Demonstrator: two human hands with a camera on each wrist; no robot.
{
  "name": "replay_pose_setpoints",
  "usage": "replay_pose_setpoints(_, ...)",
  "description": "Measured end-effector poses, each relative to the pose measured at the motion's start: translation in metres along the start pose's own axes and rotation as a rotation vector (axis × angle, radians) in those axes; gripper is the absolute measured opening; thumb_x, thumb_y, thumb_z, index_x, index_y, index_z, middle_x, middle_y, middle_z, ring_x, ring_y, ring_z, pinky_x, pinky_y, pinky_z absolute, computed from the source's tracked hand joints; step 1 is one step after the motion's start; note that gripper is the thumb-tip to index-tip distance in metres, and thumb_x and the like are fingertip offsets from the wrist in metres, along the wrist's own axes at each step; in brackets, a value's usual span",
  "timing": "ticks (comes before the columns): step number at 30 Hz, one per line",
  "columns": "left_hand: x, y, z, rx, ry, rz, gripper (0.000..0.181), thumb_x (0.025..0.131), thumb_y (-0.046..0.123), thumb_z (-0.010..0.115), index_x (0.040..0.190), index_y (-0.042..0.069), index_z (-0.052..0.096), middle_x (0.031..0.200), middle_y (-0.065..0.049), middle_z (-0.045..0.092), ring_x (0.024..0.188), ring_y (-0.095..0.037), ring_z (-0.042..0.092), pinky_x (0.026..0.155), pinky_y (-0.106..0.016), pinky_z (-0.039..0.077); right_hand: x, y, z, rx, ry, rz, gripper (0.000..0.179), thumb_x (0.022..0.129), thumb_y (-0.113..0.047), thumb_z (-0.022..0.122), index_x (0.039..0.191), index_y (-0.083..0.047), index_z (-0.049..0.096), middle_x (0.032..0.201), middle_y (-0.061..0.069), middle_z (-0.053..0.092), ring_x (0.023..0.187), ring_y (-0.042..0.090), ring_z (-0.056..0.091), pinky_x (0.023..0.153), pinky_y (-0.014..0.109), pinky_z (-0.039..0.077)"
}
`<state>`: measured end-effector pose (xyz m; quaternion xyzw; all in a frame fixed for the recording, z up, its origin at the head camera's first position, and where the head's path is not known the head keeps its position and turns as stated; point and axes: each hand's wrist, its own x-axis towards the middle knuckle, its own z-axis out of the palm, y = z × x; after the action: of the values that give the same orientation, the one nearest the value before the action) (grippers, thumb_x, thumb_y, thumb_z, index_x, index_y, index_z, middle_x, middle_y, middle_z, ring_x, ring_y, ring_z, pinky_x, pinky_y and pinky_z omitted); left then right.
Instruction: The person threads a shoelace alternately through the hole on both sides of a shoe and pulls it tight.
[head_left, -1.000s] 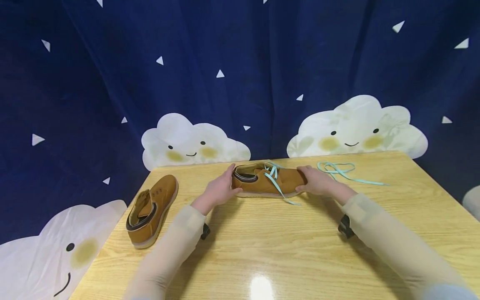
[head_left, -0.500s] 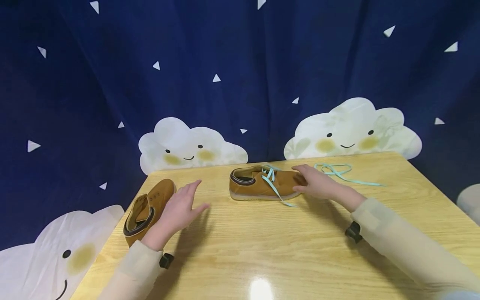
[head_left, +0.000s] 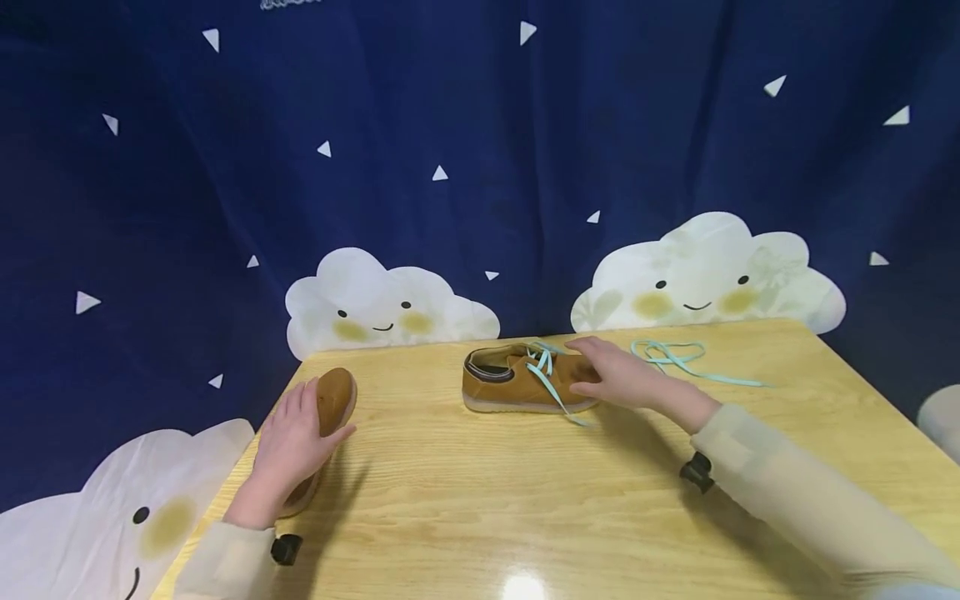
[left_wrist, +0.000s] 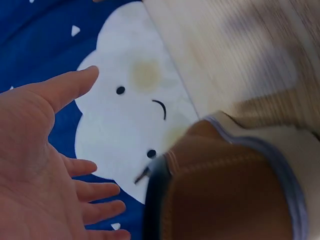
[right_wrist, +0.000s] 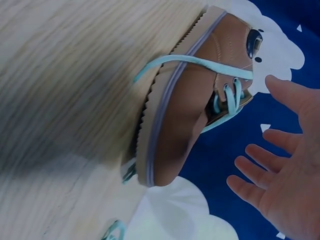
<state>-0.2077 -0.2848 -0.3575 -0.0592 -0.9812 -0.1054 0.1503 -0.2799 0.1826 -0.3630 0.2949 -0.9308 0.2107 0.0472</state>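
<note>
A brown shoe [head_left: 491,392] with light-blue laces lies sideways at the back middle, its toe pointing right. My right hand [head_left: 618,375] hovers with spread fingers at the toe, overlapping it in the head view; the right wrist view shows the fingers [right_wrist: 267,160] apart from the laced upper [right_wrist: 185,125]. At the left, a second brown shoe [head_left: 339,398], toe pointing away, is mostly hidden under my left hand [head_left: 288,437]. That hand is spread over it, and in the left wrist view its fingers [left_wrist: 100,192] are straight, beside the shoe's heel [left_wrist: 230,195].
A loose light-blue shoelace [head_left: 678,358] lies looped on the wooden table [head_left: 465,500], right of the laced shoe. Behind the table hangs a dark blue curtain [head_left: 450,108] with white clouds and triangles. Each wrist carries a small black device [head_left: 697,471].
My left hand has let go of the laced shoe's heel and moved left over the other shoe. My right hand has loosened from the toe and shifted slightly left.
</note>
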Motion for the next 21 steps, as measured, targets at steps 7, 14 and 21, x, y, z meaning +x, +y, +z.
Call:
replay_pose_setpoints(7,0.0,-0.013,0.002,-0.009,-0.096,-0.113,0.103,0.084,0.045,0.072,0.144,-0.017,0.016,0.143,-0.043,0.023,0.129,-0.058,0.026,0.099,-0.068,0.027,0.008,-0.012,0.005,0.015,0.019,-0.049,0.068,0.088,-0.023,0.073,0.141,0.006,0.042,0.14,0.026,0.043,0.128,0.042,0.041,0.102,0.053,0.036)
replay_pose_setpoints(14,0.008,-0.018,-0.001,-0.043,-0.132,-0.157,0.105,0.086,0.045,0.07,0.144,-0.019,0.01,0.141,-0.044,0.02,0.125,-0.061,0.026,0.099,-0.068,0.028,0.018,-0.027,0.005,0.002,0.012,-0.066,0.071,0.088,-0.027,0.073,0.143,0.003,0.04,0.143,0.024,0.041,0.13,0.04,0.041,0.1,0.053,0.038)
replay_pose_setpoints(21,0.013,-0.035,0.004,-0.068,-0.273,-0.277,0.112,0.087,0.05,0.066,0.143,-0.02,-0.001,0.139,-0.048,0.015,0.121,-0.065,0.028,0.096,-0.068,0.031,0.024,-0.036,0.014,-0.001,-0.006,-0.08,0.07,0.088,-0.029,0.073,0.143,0.001,0.041,0.143,0.023,0.041,0.13,0.039,0.042,0.099,0.052,0.04)
